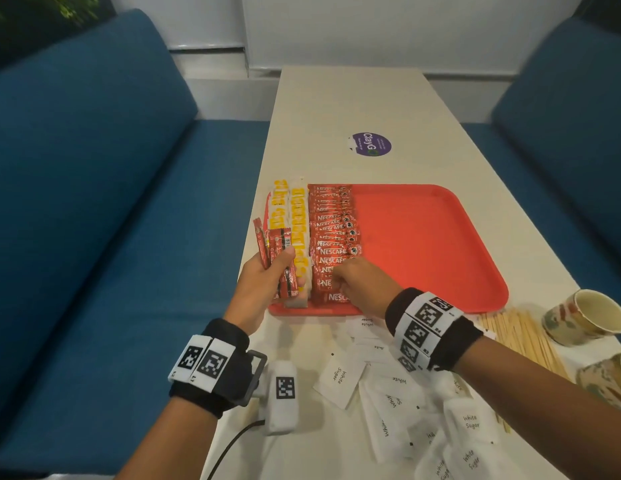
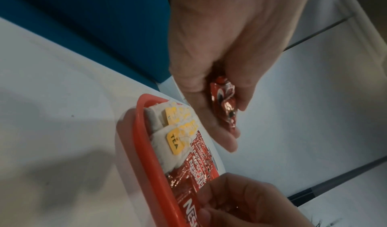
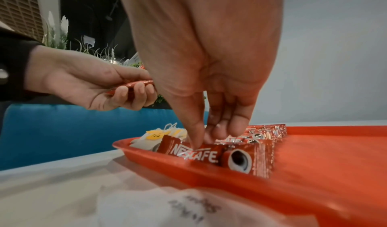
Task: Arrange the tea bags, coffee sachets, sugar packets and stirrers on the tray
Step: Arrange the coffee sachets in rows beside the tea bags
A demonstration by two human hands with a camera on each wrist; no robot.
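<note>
A red tray (image 1: 423,237) lies on the white table. Along its left side runs a column of yellow-tagged tea bags (image 1: 295,216), and beside it a row of red coffee sachets (image 1: 331,230). My left hand (image 1: 285,268) hovers over the tray's near left corner and grips a bundle of coffee sachets (image 1: 279,251), also seen in the left wrist view (image 2: 224,101). My right hand (image 3: 203,137) reaches down and pinches the nearest coffee sachet (image 3: 196,152) of the row by its upper edge. White sugar packets (image 1: 388,393) lie loose on the table in front of the tray. Wooden stirrers (image 1: 520,337) lie to their right.
Two patterned cups (image 1: 586,317) lie on their sides at the table's right edge by the stirrers. The right part of the tray is bare. A purple sticker (image 1: 369,144) is on the table beyond it. Blue sofas flank the table on both sides.
</note>
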